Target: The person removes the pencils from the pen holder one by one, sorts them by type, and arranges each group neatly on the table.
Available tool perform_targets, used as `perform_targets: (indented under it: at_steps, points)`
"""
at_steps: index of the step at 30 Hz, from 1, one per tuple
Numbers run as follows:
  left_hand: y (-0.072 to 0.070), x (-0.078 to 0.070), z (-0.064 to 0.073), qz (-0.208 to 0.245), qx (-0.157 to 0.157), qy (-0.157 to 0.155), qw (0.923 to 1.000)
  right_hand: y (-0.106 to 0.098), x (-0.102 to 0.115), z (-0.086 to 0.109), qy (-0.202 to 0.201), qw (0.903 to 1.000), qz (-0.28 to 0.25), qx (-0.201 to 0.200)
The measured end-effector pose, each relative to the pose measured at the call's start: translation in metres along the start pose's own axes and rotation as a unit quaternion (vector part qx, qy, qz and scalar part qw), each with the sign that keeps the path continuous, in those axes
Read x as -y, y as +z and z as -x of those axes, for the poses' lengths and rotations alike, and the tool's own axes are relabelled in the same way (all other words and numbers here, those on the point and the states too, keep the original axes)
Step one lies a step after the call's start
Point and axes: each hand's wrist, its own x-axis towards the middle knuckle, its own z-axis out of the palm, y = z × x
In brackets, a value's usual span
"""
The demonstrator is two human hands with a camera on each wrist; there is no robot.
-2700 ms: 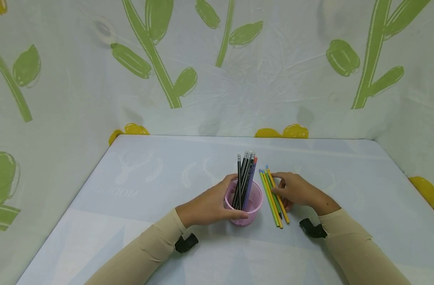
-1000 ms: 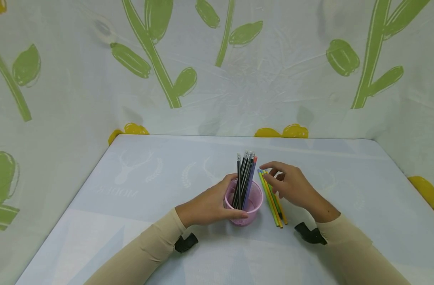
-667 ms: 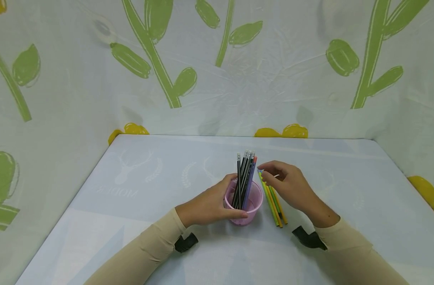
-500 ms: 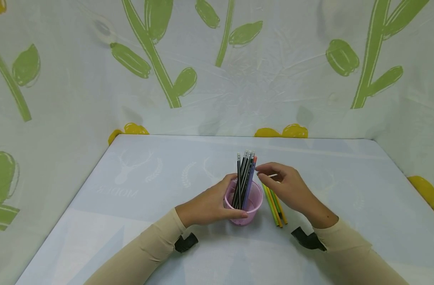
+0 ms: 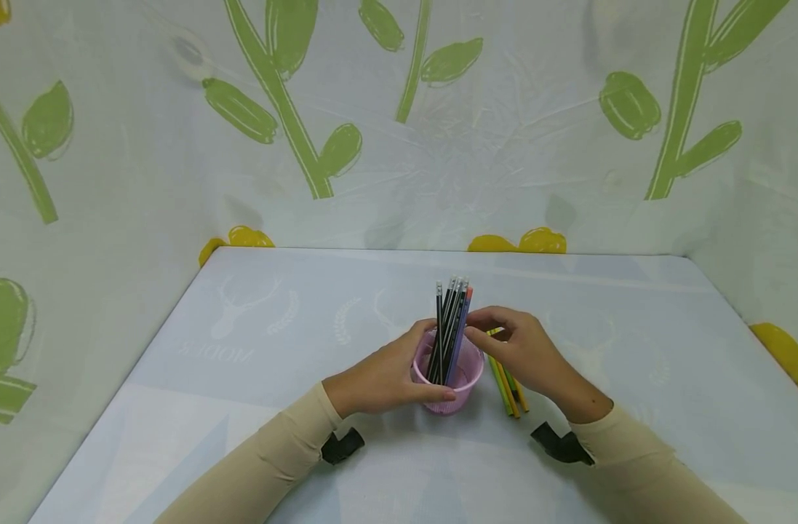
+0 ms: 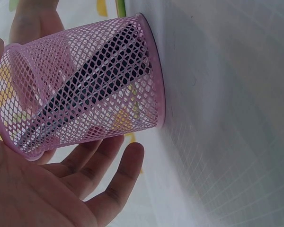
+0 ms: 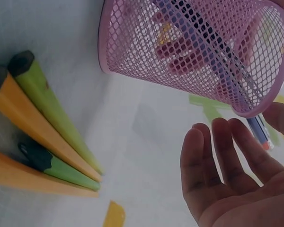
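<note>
Cup [image 5: 457,402] upright on table [image 5: 399,473]; left hand [image 5: 392,371] grasping it, thumb on the cup's near side. Black pencils [image 5: 446,327] and one purple pencil [image 5: 460,335] stand in the cup, leaning, ends well above the rim. Right hand [image 5: 524,349] at the cup's right rim, fingers parted, no pencil seen in its grasp; whether it touches the purple one, cannot tell. Loose pencils [image 5: 509,388], yellow and green, lie just right of the cup. Risks, as judged: right fingers knocking the tall ends, so tipping the cup if the left slackens; or that wrist, low over the loose ones, rolling them away from the cup.
</note>
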Motion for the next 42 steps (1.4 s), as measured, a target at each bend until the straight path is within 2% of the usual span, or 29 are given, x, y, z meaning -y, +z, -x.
perform_targets:
  at_steps: [5,13,34,42]
  points:
    - [0.0,0.0,0.0,0.0,0.001,0.002,1.0,0.003,-0.002,0.0,-0.009,0.9997,-0.021,0.003]
    - [0.0,0.0,-0.001,0.001,0.001,0.005,1.0,0.007,-0.003,0.0,0.009,0.9985,-0.053,0.002]
    - [0.0,-0.001,0.0,-0.007,0.004,-0.005,0.9999,0.002,0.0,0.001,0.021,0.9982,-0.057,-0.003]
    - [0.0,-0.001,0.0,-0.01,0.002,-0.011,0.9999,-0.005,0.006,0.003,0.032,0.9989,-0.027,-0.019]
